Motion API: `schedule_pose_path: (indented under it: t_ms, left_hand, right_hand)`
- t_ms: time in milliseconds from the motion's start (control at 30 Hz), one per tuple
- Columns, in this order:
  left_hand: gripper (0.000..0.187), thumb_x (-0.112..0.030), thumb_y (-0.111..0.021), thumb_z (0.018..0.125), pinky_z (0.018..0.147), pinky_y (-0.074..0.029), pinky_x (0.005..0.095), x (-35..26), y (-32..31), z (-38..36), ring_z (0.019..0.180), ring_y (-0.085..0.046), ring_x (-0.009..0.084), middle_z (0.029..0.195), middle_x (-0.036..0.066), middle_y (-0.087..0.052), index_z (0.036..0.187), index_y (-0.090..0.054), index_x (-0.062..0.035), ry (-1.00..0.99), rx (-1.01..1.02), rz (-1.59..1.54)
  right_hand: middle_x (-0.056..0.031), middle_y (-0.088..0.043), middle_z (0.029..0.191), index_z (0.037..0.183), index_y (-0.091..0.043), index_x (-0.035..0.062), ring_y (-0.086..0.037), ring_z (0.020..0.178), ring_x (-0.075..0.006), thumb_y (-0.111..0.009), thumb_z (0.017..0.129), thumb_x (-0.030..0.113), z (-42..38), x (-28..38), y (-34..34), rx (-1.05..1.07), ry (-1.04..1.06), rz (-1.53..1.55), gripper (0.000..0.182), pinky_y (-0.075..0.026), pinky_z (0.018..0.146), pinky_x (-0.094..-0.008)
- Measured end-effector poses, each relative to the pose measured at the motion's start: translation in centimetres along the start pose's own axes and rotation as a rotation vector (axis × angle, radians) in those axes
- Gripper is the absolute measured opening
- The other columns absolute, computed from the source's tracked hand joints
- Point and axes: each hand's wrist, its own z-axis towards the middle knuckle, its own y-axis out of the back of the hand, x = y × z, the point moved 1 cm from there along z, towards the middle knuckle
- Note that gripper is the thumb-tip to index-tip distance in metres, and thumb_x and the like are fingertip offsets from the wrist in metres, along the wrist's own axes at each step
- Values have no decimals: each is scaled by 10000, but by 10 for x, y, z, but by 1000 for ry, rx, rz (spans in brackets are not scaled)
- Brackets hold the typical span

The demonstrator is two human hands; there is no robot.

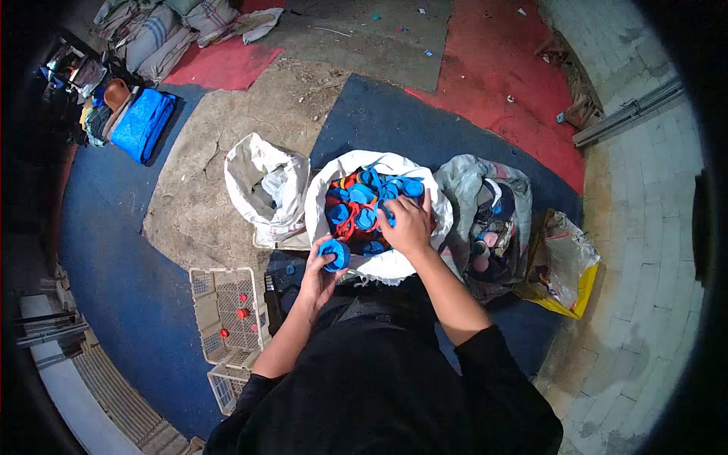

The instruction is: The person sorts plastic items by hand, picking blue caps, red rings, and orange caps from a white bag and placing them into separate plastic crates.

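Observation:
My left hand [317,274] is closed around a blue round plastic cap [334,256] at the near left rim of the middle white sack [379,267]. That sack stands open in front of me, filled with blue caps [362,194] and red-orange plastic pieces [345,226]. Over the right part of the pile, my right hand [409,229] has its fingers curled down, with a blue cap [390,218] between thumb and fingers. Some of its fingertips are hidden among the pieces.
A white sack [241,182] stands left, and a greyish sack [453,179] of mixed lids right. Beyond it is a yellow bag [578,299]. A beige crate [205,318] holding several red caps lies near left. A wall [644,303] bounds the right.

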Motion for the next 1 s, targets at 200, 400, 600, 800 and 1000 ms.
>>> schedule_pose_path:
  t_ms: [200, 400, 600, 800, 1000]
  left_hand:
    - [517, -112, -654, 859, 847, -567, 394, 1, 4, -2, 1109, -627, 208, 1333, 63, -604, 1352, -513, -179, 2, -36, 19]
    - [498, -65, -670, 858, 843, -600, 396, -2, 1, -8, 1084, -642, 203, 1286, 69, -609, 1323, -513, -152, -37, -3, 20]
    - [492, 14, -685, 832, 871, -604, 393, 1, 4, -7, 1096, -649, 218, 1283, 83, -610, 1280, -521, -105, -74, 52, 109]
    - [482, 5, -682, 846, 799, -591, 354, 0, 9, -3, 1042, -648, 200, 1238, 82, -616, 1289, -522, -101, -33, 70, 81]
    - [476, -14, -686, 865, 767, -588, 387, -7, 18, 1, 1034, -642, 222, 1259, 86, -603, 1299, -514, -110, -2, 108, 16]
  right_hand:
    - [-213, -595, 1304, 1049, -740, 95, -467, 1336, -390, -668, 930, 321, 12, 43, -61, 228, 268, 168, 265, -313, 1134, -580]
    - [-208, -561, 1409, 1148, -728, 37, -412, 1417, -375, -548, 992, 446, -12, 25, -77, 574, 244, -147, 474, -222, 1212, -540]
    - [-170, -601, 1342, 1022, -738, 49, -460, 1388, -314, -633, 929, 430, -20, 25, -79, 423, 260, -136, 406, -227, 1200, -521]
    - [-72, -670, 1221, 903, -710, 137, -499, 1360, -290, -680, 906, 364, -15, 35, -99, 486, 113, 51, 229, -153, 1209, -617]
    - [-83, -693, 1160, 1071, -716, 139, -575, 1263, -292, -734, 855, 231, -3, 41, -79, 398, -83, 329, 236, -246, 1191, -584]
